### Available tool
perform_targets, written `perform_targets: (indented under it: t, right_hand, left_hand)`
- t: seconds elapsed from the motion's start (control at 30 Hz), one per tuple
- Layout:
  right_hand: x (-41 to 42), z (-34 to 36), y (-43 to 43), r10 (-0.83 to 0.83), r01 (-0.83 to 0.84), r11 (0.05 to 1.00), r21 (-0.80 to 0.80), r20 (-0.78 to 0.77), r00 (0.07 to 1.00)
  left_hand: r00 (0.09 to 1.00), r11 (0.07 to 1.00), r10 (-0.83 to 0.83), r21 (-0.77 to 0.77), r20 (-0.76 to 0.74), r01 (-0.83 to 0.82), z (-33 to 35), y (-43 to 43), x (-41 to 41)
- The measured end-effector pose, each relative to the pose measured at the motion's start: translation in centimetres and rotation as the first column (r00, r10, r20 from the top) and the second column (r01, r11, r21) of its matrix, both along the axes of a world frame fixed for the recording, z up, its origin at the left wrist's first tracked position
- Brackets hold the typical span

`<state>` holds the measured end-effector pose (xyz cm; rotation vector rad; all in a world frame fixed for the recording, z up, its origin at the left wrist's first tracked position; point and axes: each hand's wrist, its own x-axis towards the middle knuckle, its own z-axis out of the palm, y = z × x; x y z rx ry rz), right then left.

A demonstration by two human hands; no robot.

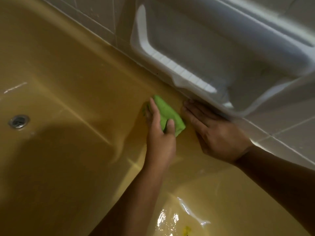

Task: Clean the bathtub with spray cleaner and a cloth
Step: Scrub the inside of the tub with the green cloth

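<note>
The yellow bathtub (64,68) fills most of the head view. My left hand (159,132) presses a folded green cloth (166,111) against the tub's inner wall just below the far rim, thumb over the cloth. Right beside it, my right hand (213,132) lies flat, fingers together, on the tub's rim under a white wall-mounted soap dish (196,53); it holds nothing. No spray cleaner bottle is in view.
A metal drain (18,121) sits in the tub floor at the left. Grey wall tiles (289,132) run along the far rim. Wet glare and a small yellow-dark object (186,230) show at the bottom edge.
</note>
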<state>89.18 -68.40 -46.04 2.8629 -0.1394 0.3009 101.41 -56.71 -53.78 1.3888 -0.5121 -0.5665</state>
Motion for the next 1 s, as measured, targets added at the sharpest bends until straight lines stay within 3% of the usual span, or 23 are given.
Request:
perform_targets:
  t: [0.2, 0.3, 0.37, 0.47, 0.53, 0.8, 0.93, 1.0]
  right_hand:
    - [0.1, -0.2, 0.0, 0.008, -0.007, 0.999, -0.04, 0.025, 1.0]
    - [0.1, -0.3, -0.1, 0.007, -0.005, 0.999, -0.045, 0.035, 0.999]
    - [0.1, -0.5, -0.2, 0.01, -0.009, 0.998, -0.066, 0.013, 1.0]
    - [0.3, -0.3, -0.5, 0.008, -0.01, 0.998, -0.059, -0.031, 0.999]
    - [0.2, -0.1, -0.3, 0.007, -0.008, 1.0, -0.021, -0.04, 0.999]
    - [-8.3, -0.1, -0.4, 0.028, -0.028, 0.998, 0.059, -0.001, 1.0]
    - [-8.6, -0.2, -0.5, 0.036, -0.036, 0.997, 0.061, 0.005, 0.999]
    - [-8.6, -0.2, -0.6, 0.04, -0.04, 0.997, 0.059, 0.002, 0.999]
  left_hand:
    - [0.993, 0.966, -0.1, 0.246, 0.054, 0.084, -10.5, 2.4, -1.3]
    - [0.993, 0.902, -0.12, 0.415, -0.017, 0.117, -15.2, 3.4, -1.5]
    - [0.985, 0.853, -0.076, 0.502, -0.152, 0.143, -16.9, 3.5, -1.9]
    - [0.916, 0.902, 0.103, 0.425, -0.388, 0.079, -16.0, 2.3, -2.8]
    - [0.899, 0.951, 0.117, 0.309, -0.422, 0.021, -13.1, 1.7, -3.3]
    - [0.977, 0.999, 0.0, -0.039, -0.214, -0.008, 1.3, 0.0, -6.3]
    - [0.999, 0.994, 0.015, 0.112, 0.031, -0.018, 2.1, -0.4, -7.9]
    - [0.996, 0.98, 0.035, 0.191, 0.085, -0.051, 0.3, -0.4, -8.5]
